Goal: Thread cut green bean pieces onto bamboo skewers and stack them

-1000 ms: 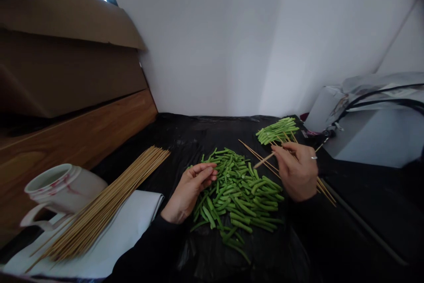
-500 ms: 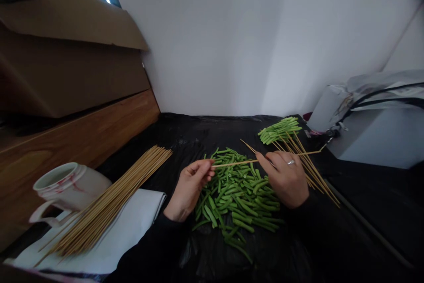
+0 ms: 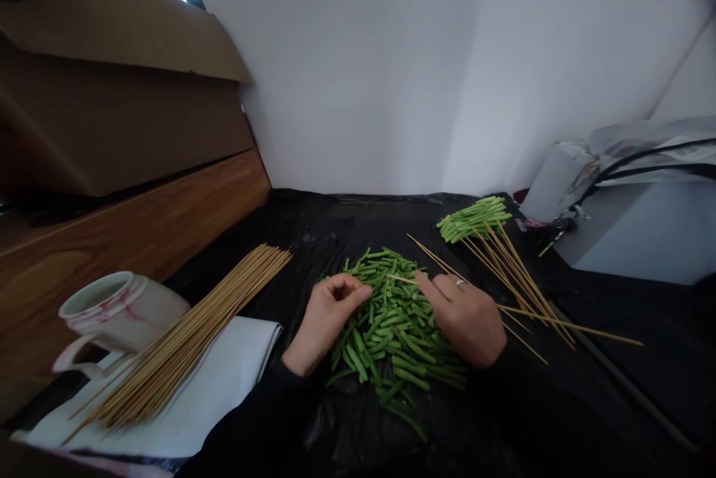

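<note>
My right hand (image 3: 467, 318), with a ring on one finger, is closed around a bamboo skewer (image 3: 570, 325). One end of that skewer pokes out left over the green bean pieces, and the other runs out to the right. My left hand (image 3: 330, 314) has its thumb and forefinger pinched together, close to the left side of the pile; whatever may be between them is hidden. Below and between both hands lies the loose heap of cut green beans (image 3: 400, 336). Another skewer (image 3: 428, 253) passes by my right hand, resting on the black plastic sheet (image 3: 335, 221).
Skewered beans (image 3: 473, 219) lie in a row at the back right, their sticks fanning toward me. On the left, a thick bundle of skewers (image 3: 190, 336) leans across a white cloth (image 3: 235, 366) beside a mug (image 3: 126, 310). A cardboard box (image 3: 123, 120) stands behind.
The skewer's left end has come away from my left hand, and its right end has swung down toward me. My right hand has shifted slightly left and nearer.
</note>
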Demonstrator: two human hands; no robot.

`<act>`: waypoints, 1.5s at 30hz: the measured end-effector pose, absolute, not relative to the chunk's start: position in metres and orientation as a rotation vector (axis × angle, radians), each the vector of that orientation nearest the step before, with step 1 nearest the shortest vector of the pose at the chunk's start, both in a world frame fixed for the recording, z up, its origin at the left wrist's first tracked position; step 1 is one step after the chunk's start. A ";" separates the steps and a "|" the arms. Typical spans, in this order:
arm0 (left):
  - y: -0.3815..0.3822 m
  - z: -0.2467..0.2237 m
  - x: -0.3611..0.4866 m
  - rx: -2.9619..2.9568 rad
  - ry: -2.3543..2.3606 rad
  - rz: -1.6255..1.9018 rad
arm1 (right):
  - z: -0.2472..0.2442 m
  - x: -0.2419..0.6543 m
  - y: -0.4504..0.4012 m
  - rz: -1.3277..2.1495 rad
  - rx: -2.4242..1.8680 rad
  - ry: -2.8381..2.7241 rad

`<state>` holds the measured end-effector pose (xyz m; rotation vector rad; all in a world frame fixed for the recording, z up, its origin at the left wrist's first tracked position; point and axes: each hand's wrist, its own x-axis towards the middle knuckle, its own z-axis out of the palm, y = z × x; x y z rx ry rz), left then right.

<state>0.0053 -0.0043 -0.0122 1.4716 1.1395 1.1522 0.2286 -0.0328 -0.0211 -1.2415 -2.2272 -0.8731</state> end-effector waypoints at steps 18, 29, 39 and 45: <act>-0.027 -0.012 0.015 2.446 0.982 0.619 | -0.022 0.226 -0.033 -0.649 -1.333 -2.187; -0.024 -0.015 0.016 2.400 1.037 0.822 | -0.023 0.226 -0.032 -0.582 -1.330 -2.168; -0.031 -0.020 0.024 2.746 0.860 0.687 | -0.024 0.225 -0.032 -0.525 -1.365 -2.149; -0.031 -0.025 0.026 2.771 0.919 0.698 | -0.024 0.225 -0.032 -0.532 -1.347 -2.155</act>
